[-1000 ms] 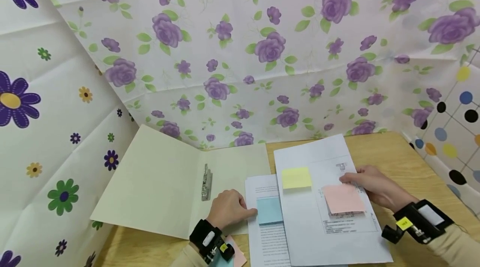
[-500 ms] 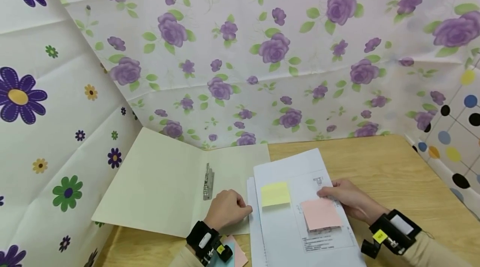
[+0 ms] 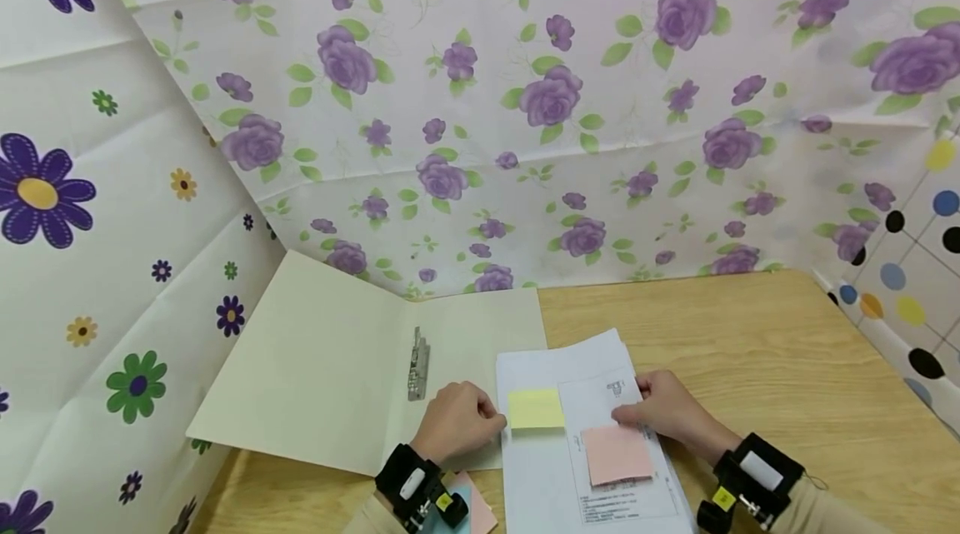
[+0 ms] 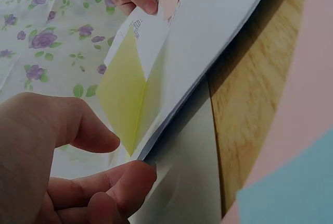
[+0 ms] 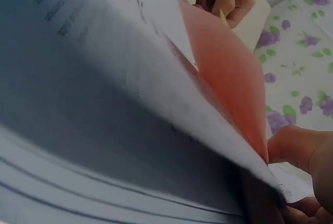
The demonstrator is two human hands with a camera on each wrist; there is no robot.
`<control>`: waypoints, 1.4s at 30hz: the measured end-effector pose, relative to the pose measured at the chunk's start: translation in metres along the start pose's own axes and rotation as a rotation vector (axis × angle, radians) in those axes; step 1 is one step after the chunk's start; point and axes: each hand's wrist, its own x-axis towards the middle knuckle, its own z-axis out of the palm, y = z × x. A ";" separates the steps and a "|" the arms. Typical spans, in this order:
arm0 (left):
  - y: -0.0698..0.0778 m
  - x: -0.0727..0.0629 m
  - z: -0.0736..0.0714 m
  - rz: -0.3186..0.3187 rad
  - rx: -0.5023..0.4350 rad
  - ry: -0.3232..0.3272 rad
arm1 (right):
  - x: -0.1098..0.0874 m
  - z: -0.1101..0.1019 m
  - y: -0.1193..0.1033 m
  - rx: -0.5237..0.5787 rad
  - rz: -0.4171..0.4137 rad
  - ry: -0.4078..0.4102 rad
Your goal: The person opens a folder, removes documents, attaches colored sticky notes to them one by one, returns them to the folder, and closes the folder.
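A stack of printed papers (image 3: 536,484) lies at the table's front, overlapping the folder's right side. A yellow sticky note (image 3: 536,411) and a pink sticky note (image 3: 618,455) are on its top sheet. My right hand (image 3: 675,409) grips the stack's right edge, thumb on top and fingers beneath. In the right wrist view, the sheets (image 5: 130,114) bow apart in layers. My left hand (image 3: 459,421) is at the left edge. The left wrist view puts its thumb above the papers and its curled fingers (image 4: 138,182) at the edge, with the corner between them.
A cream folder (image 3: 322,376) stands open on the left, its cover raised, with a metal clip (image 3: 417,363) by the spine. Loose pink (image 3: 482,513) and blue notes lie under my left wrist. Floral cloth (image 3: 555,184) hangs behind the wooden table (image 3: 750,342).
My right hand has brought the top papers left and toward me, onto the pile beneath, covering its blue note. My left hand has stayed at the left edge.
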 end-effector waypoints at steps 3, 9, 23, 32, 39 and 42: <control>-0.008 0.002 0.004 0.039 -0.015 0.010 | -0.003 0.000 -0.003 -0.025 -0.030 0.005; -0.023 0.007 0.011 0.096 -0.030 0.009 | -0.010 -0.012 -0.008 -0.113 -0.050 0.053; -0.007 -0.002 0.000 0.017 -0.038 -0.064 | -0.016 -0.103 0.029 0.244 0.174 -0.069; 0.001 -0.002 -0.001 -0.013 -0.015 -0.103 | -0.011 -0.097 0.026 0.286 0.243 -0.141; 0.001 -0.002 0.001 -0.008 -0.032 -0.094 | -0.005 -0.075 0.011 0.263 0.215 -0.182; 0.002 -0.003 0.002 -0.017 -0.028 -0.075 | -0.002 -0.065 0.005 0.259 0.190 -0.192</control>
